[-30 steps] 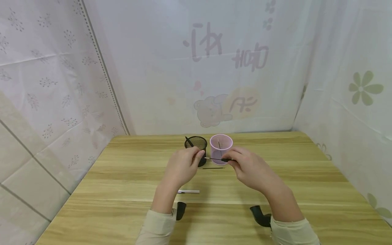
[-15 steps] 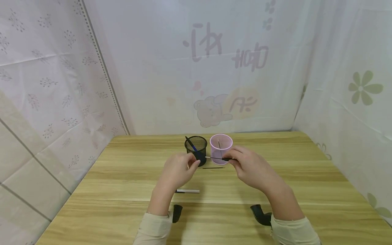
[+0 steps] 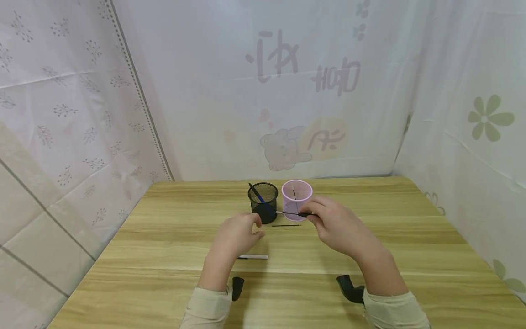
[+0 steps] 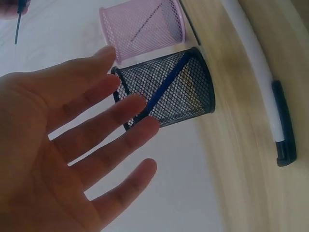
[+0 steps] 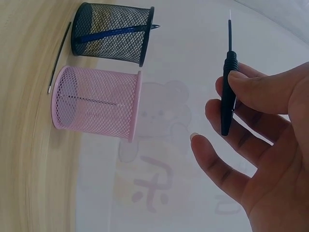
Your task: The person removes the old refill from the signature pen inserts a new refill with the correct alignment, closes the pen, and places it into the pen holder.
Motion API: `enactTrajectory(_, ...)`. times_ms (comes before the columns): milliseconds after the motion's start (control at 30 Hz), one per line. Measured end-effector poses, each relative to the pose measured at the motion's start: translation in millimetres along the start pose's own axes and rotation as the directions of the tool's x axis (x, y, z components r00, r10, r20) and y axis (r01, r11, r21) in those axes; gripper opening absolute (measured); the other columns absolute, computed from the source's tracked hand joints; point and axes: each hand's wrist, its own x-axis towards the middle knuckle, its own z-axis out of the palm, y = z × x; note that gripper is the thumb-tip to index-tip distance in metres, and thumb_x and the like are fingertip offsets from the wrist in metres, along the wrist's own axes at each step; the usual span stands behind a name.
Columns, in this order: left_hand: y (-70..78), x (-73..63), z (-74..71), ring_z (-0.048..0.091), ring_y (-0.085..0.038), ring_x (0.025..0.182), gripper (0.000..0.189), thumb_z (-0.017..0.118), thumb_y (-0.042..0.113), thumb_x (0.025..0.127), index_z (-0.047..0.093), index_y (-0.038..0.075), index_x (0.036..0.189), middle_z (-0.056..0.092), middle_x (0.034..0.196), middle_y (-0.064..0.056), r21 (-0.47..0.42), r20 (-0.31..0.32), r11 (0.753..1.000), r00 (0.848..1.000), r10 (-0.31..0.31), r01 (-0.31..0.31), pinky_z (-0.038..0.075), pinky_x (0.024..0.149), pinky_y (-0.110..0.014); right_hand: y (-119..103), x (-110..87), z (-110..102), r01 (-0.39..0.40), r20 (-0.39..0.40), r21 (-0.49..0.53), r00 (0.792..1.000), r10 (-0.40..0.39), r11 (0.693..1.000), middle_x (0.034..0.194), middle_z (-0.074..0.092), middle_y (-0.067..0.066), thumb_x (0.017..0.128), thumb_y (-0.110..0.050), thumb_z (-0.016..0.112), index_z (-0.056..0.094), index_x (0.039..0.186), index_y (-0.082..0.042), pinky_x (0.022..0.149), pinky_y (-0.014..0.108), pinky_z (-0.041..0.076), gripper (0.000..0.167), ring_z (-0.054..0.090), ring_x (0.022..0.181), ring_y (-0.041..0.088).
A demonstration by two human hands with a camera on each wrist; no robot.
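My right hand (image 3: 341,228) pinches a black pen grip section (image 5: 229,94) between thumb and fingers. A thin dark refill (image 5: 230,36) with a pale end sticks out of it, pointing left in the head view. My left hand (image 3: 234,235) holds nothing; its fingers are apart and loosely bent in the left wrist view, in front of the black mesh pen holder (image 3: 263,215). A blue pen (image 4: 166,84) leans inside that holder. Beside it stands a pink mesh pen holder (image 5: 91,121) with a thin dark stick inside.
A thin dark refill (image 3: 286,225) lies on the wooden table (image 3: 172,237) before the holders. Closer to me lies a white pen barrel (image 4: 256,63) with a black clip end, partly behind my left arm. A patterned curtain (image 3: 213,91) hangs behind the table.
My left hand has drawn back toward me and left, away from the refill's tip, and its thumb and fingers have parted. The right hand stays nearly still with the pen grip section.
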Motion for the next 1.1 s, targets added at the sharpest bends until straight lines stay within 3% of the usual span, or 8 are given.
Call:
enactTrajectory(167,-1.9,-1.2,3.7,0.071,-0.023,0.093,0.024,0.083,0.030,0.093,0.075,0.016,0.111,0.078,0.118,-0.008,-0.008,0.069,1.000,0.997,-0.025,0.026,0.058,0.082,-0.048,1.6,-0.5,2.6,-0.006,0.019,0.001,1.000,0.006,1.000,0.109,0.074,0.003,0.096,0.003,0.072,0.076,0.111,-0.010,0.089,0.044,0.061,0.020,0.072,0.101,0.021)
enactTrajectory(367,-6.3,-2.8,11.2,0.070,-0.019,0.090,0.019,0.085,0.022,0.088,0.076,0.015,0.104,0.078,0.102,0.000,0.059,0.145,0.998,0.989,-0.023,0.014,0.059,0.082,-0.044,2.3,-2.3,4.8,-0.025,0.036,0.004,0.999,0.025,1.000,0.109,0.073,0.003,0.096,0.003,0.071,0.075,0.111,-0.010,0.090,0.045,0.061,0.019,0.071,0.102,0.021)
enactTrajectory(533,-9.4,-4.7,19.4,0.065,-0.016,0.081,0.011,0.082,0.014,0.084,0.073,0.017,0.090,0.073,0.093,0.003,0.125,0.165,0.992,0.986,-0.026,0.006,0.055,0.073,-0.041,1.5,-2.9,5.0,-0.027,0.035,0.008,0.999,0.027,1.000,0.109,0.073,0.003,0.096,0.003,0.071,0.075,0.111,-0.009,0.089,0.044,0.061,0.019,0.071,0.102,0.021)
enactTrajectory(700,-8.6,-5.6,21.5,0.063,-0.018,0.085,0.012,0.084,0.013,0.082,0.074,0.018,0.089,0.068,0.096,0.002,0.167,0.184,0.986,0.982,-0.041,0.010,0.054,0.074,-0.041,1.2,-3.3,5.5,-0.027,0.034,0.005,0.999,0.027,1.000,0.109,0.073,0.002,0.096,0.002,0.072,0.075,0.111,-0.010,0.089,0.044,0.061,0.019,0.071,0.101,0.020)
enactTrajectory(900,-8.9,-4.1,24.5,0.058,-0.015,0.075,0.018,0.081,0.006,0.081,0.069,0.019,0.078,0.067,0.085,0.004,0.163,0.210,0.987,0.977,-0.037,0.002,0.051,0.070,-0.037,1.4,-4.4,6.4,-0.031,0.028,0.007,0.999,0.030,1.000,0.108,0.073,0.001,0.096,0.002,0.072,0.075,0.111,-0.011,0.088,0.043,0.061,0.019,0.071,0.099,0.018)
enactTrajectory(1100,-10.8,-2.0,30.0,0.055,-0.012,0.069,0.019,0.082,0.010,0.083,0.070,0.021,0.074,0.066,0.078,0.006,0.172,0.215,0.985,0.977,-0.012,-0.026,0.049,0.065,-0.034,2.2,-3.6,5.7,-0.019,0.022,0.005,1.000,0.019,1.000,0.107,0.073,0.001,0.096,0.002,0.072,0.075,0.110,-0.010,0.087,0.043,0.061,0.019,0.071,0.097,0.018)
